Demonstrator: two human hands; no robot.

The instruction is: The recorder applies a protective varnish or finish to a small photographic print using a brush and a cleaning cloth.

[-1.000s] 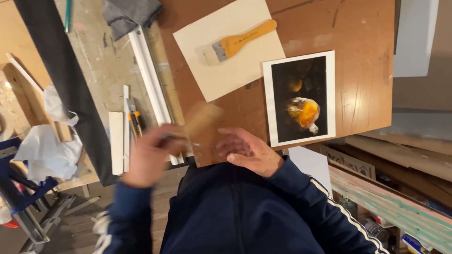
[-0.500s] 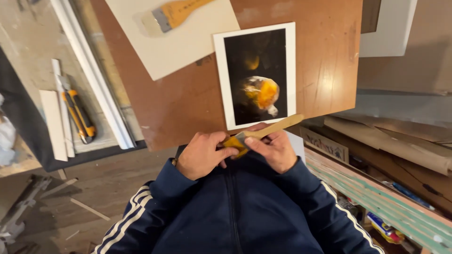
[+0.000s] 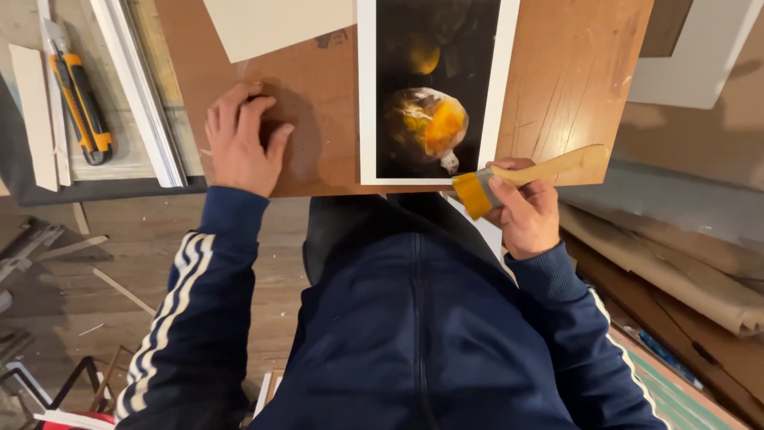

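Note:
My right hand (image 3: pixel 525 211) grips a flat paintbrush (image 3: pixel 525 173) with a pale wooden handle and orange-yellow bristles, held at the near edge of a brown board (image 3: pixel 573 72). The bristles sit just below the lower right corner of a dark print (image 3: pixel 434 80) with a white border and a yellow-orange shape in it. My left hand (image 3: pixel 243 139) rests flat, fingers spread, on the bare board to the left of the print. A cream sheet (image 3: pixel 278 24) lies on the board at the top.
An orange and black utility knife (image 3: pixel 79 103) lies on the bench at left beside white strips (image 3: pixel 32 111) and a metal ruler (image 3: pixel 135 87). Rolled brown paper and boards (image 3: pixel 676 255) lean at right. Wooden scraps lie on the floor below.
Both hands were together at my chest on the brush. Now the left hand has moved out onto the board and the right hand holds the brush alone by the print's corner.

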